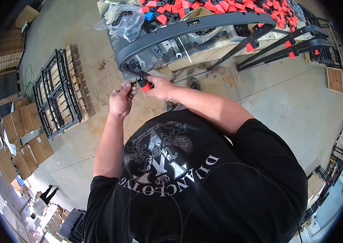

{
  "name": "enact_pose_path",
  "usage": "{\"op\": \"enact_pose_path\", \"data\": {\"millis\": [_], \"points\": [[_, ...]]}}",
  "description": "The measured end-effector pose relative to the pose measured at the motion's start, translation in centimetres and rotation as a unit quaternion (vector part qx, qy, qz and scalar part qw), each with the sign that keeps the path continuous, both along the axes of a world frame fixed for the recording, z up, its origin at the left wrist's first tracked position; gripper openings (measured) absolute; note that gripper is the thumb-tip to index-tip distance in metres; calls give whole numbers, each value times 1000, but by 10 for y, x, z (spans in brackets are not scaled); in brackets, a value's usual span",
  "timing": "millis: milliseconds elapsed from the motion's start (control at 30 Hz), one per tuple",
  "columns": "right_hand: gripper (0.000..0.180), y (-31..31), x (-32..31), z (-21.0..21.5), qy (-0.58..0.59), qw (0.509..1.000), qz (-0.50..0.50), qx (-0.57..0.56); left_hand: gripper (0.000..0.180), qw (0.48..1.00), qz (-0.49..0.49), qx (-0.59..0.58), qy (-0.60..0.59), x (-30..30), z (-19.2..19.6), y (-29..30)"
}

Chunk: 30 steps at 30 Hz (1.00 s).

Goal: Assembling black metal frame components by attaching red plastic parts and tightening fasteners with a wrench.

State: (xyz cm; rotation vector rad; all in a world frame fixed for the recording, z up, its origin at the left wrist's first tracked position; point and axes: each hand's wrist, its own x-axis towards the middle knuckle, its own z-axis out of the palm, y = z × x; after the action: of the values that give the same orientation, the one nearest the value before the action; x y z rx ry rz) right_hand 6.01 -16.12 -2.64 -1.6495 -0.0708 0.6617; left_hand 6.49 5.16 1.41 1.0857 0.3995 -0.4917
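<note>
A long black curved frame (191, 25) rests over the workbench and bends down toward me at its left end. On that end sits a red and black plastic block (144, 84), and my right hand (160, 88) is closed around it. Just left of the block, my left hand (122, 99) pinches a small dark piece (133, 84), too small to name. Both hands are close together at the bench's near left corner. On the bench behind them lie a wrench (139, 61) and a second wrench (178, 52).
A heap of red and black blocks (220, 6) covers the bench's far side, with a plastic bag (125, 23) and a blue block (149, 16). More black frames (285, 50) lean at right. Stacked frames on a pallet (56, 93) and cardboard boxes (21, 121) stand left.
</note>
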Motion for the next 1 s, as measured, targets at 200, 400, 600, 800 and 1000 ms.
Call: {"op": "enact_pose_path", "data": {"millis": [200,400,600,800,1000], "points": [[67,11,-2,-17,25,997,-66,42,17,999,-20,-24,19,5,-4,1],[46,5,-3,-6,93,990,-66,78,15,992,48,-89,70,14,-16,-1],[51,3,-9,9,161,978,-71,112,14,976,78,-182,92,6,-38,-3],[36,7,-15,9,130,978,-94,131,12,978,109,-162,68,-3,-32,-7],[29,7,-7,11,222,963,-89,121,12,980,139,-134,55,-6,-22,-11]]}}
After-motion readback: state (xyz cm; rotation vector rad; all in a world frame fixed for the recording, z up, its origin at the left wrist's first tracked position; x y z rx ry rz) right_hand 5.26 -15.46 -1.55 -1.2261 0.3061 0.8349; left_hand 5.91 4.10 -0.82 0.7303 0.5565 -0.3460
